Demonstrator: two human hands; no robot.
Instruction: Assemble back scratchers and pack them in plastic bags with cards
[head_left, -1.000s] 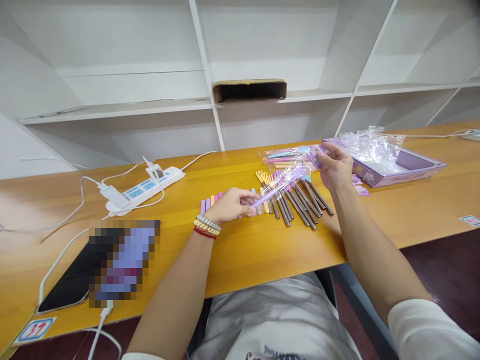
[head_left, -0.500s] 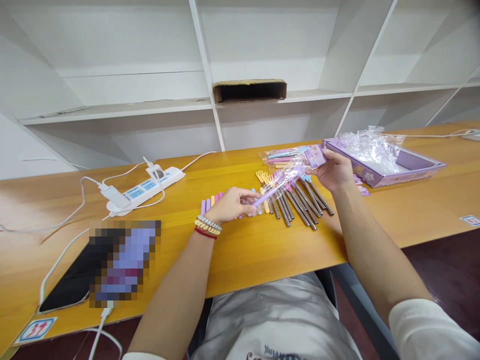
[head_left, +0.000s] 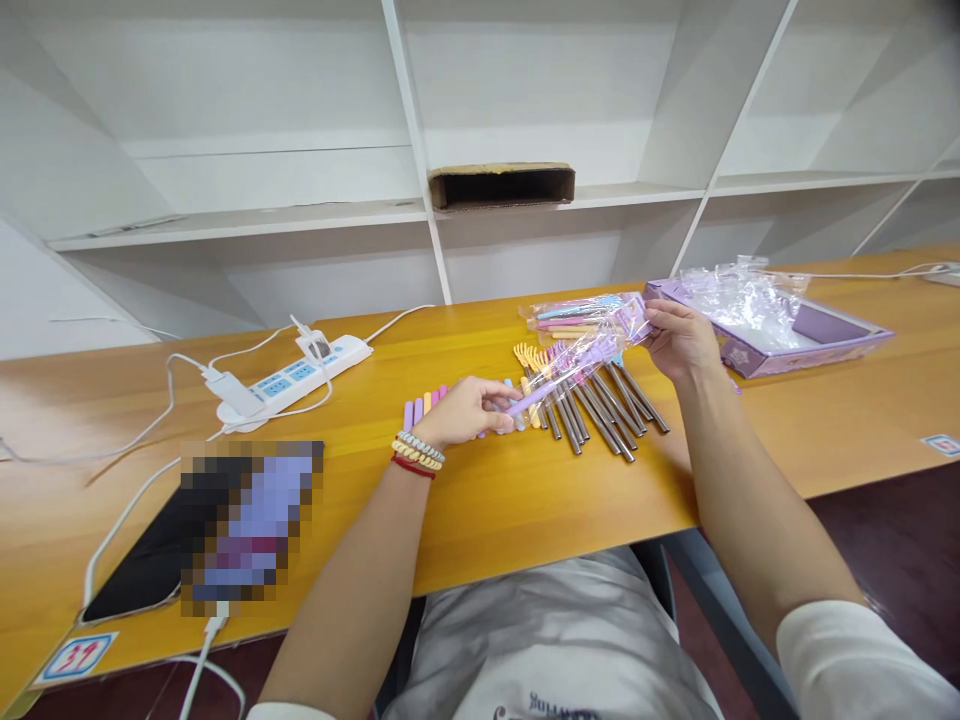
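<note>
A purple back scratcher (head_left: 553,388) in a clear plastic bag stretches between my two hands, above the table. My left hand (head_left: 474,411) is closed on the handle end of it. My right hand (head_left: 681,338) pinches the top of the bag by a purple card (head_left: 631,318). Below lie several back scratcher heads on metal rods (head_left: 600,410), with yellow, pink, purple and blue claws. Loose coloured handles (head_left: 418,410) lie in a row beside my left hand, partly hidden by it. Bagged back scratchers (head_left: 566,315) rest behind the rods.
At the right stands a purple open box (head_left: 810,355) with clear plastic bags (head_left: 746,295) in it. A white power strip (head_left: 296,380) with cables and a dark, partly blurred device (head_left: 161,545) lie at the left. A cardboard box (head_left: 502,187) sits on the shelf (head_left: 630,193).
My right hand has shifted slightly down and turned, and the purple card has tilted with it. My left hand keeps its place on the handle end.
</note>
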